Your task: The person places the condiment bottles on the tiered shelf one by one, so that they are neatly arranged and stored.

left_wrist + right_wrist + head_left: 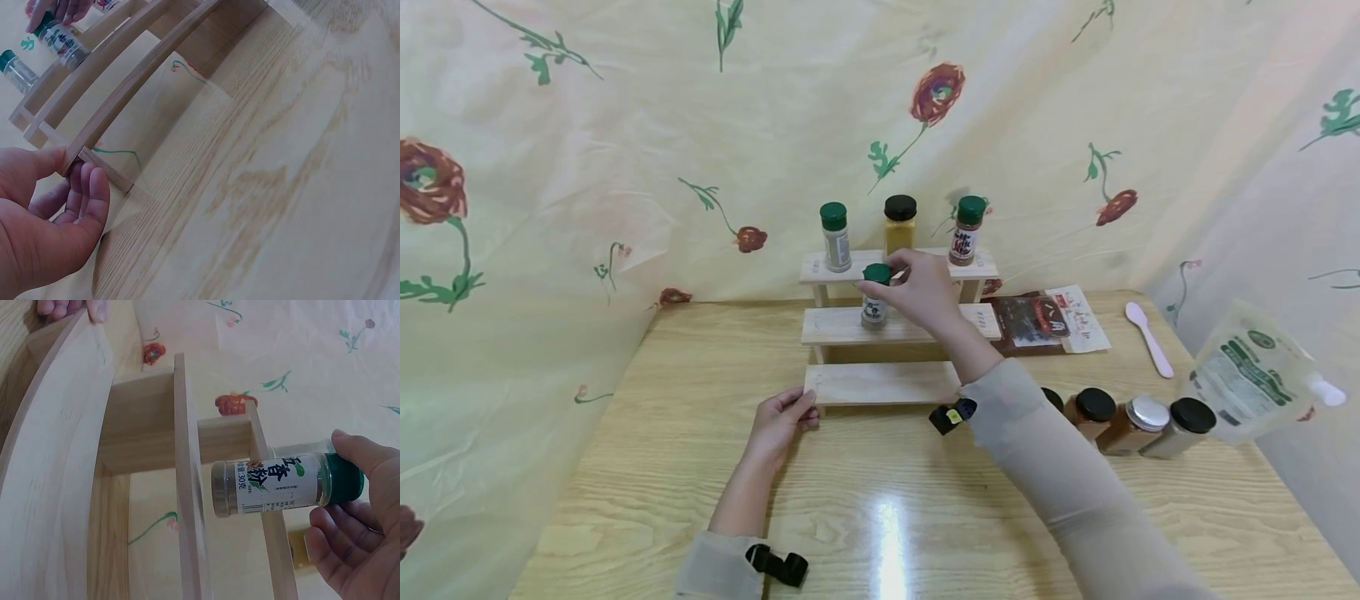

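My right hand (pixel 927 293) pinches the green cap of a small spice jar (pixel 874 312) at the middle step of a three-step wooden rack (pixel 880 385). In the right wrist view the clear jar (pixel 275 484) has a white label and greyish powder inside; whether its base touches the step I cannot tell. With thumb above and fingers curled below, my left hand (pixel 56 219) grips the left end of the rack's lowest board. Along the top step stand a green-capped jar (pixel 837 242), a black-capped yellow jar (pixel 899 229) and a green-capped reddish jar (pixel 966 237).
Right of the rack lie a brown and white packet (pixel 1045 321) and a pale spoon (pixel 1148 337). Several jars, among them a silver-capped one (pixel 1135 429), stand beside my right sleeve. A spouted pouch (pixel 1255 375) leans at the table's right edge. Flowered cloth hangs behind.
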A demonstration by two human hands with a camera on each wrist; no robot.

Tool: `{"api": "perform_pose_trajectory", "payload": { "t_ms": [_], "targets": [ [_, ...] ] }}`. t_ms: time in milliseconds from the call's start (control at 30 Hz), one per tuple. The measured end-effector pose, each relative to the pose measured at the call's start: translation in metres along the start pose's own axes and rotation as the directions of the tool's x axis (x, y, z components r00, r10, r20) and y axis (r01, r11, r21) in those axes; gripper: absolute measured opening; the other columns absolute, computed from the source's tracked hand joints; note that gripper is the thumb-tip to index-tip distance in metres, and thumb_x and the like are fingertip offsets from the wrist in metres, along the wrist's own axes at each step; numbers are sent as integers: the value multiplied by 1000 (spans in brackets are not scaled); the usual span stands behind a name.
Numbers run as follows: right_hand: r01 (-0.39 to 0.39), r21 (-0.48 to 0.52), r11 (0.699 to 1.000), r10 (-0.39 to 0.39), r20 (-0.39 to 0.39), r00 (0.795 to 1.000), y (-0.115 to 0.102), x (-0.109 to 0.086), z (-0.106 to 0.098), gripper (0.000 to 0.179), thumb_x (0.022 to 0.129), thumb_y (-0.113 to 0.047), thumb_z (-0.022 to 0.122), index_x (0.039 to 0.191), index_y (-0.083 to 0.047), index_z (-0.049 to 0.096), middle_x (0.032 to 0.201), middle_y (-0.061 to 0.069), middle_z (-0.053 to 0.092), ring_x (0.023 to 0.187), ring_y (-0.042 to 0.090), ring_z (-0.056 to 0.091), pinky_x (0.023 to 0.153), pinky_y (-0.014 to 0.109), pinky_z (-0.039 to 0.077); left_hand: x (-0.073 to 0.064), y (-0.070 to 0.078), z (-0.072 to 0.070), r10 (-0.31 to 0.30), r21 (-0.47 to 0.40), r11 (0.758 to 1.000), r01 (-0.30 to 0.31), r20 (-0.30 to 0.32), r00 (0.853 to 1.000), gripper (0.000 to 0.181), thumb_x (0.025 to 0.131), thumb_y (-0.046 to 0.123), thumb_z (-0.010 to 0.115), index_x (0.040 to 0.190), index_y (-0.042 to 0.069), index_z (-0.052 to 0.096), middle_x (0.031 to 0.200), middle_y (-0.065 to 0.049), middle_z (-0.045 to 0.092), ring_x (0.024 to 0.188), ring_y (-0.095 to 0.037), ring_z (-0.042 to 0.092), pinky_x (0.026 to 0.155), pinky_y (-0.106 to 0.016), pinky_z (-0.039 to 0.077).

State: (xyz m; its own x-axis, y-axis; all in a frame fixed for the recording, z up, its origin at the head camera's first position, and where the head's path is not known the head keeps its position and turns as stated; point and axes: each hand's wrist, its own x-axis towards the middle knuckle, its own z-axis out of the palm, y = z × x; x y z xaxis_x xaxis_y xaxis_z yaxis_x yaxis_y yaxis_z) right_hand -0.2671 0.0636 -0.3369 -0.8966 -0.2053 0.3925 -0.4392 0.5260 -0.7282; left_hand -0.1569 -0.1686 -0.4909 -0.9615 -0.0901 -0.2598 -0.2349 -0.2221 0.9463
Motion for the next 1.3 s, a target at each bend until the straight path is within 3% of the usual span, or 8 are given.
{"api": "perform_pose_trajectory", "payload": {
  "t_ms": [533,700,933,1167,1300],
  "targets": [
    [-15,-38,999,17,64,998,-24,14,34,39,80,-41,87,98,-9,74,91,1,71,86,15,63,69,26,55,3,1,4,-9,-10,1000,9,-3,1000,41,100,5,63,132,-18,51,89,-8,64,75,-12,66,71,-21,62],
    [-48,-74,996,54,88,995,-23,12,40,40,82,-44,85,100,-11,73,94,1,71,92,19,60,76,31,52,3,-1,4,-15,-16,1000,15,-6,1000,44,100,3,63,135,-19,47,89,-7,65,74,-12,66,71,-21,62],
    [8,-141,990,11,136,991,-17,8,45,46,83,-45,84,110,-10,72,99,2,72,94,20,64,81,33,53,2,0,4,-15,-16,1000,14,-21,1000,42,100,3,63,133,-19,49,88,-8,65,73,-12,66,70,-22,62],
    [-15,-124,992,32,141,989,-6,-4,43,59,79,-48,86,118,-7,70,111,7,70,102,21,64,86,35,57,2,0,3,-21,-6,1000,21,-13,1000,43,100,4,62,134,-19,49,90,-8,65,75,-13,66,71,-22,62],
    [-18,-86,996,30,137,990,2,-13,37,61,80,-45,86,122,-5,68,112,10,70,99,23,66,81,35,59,2,0,1,-23,-9,1000,23,-19,1000,44,100,4,63,135,-18,48,91,-8,64,75,-12,66,72,-22,62]
  ]
}}
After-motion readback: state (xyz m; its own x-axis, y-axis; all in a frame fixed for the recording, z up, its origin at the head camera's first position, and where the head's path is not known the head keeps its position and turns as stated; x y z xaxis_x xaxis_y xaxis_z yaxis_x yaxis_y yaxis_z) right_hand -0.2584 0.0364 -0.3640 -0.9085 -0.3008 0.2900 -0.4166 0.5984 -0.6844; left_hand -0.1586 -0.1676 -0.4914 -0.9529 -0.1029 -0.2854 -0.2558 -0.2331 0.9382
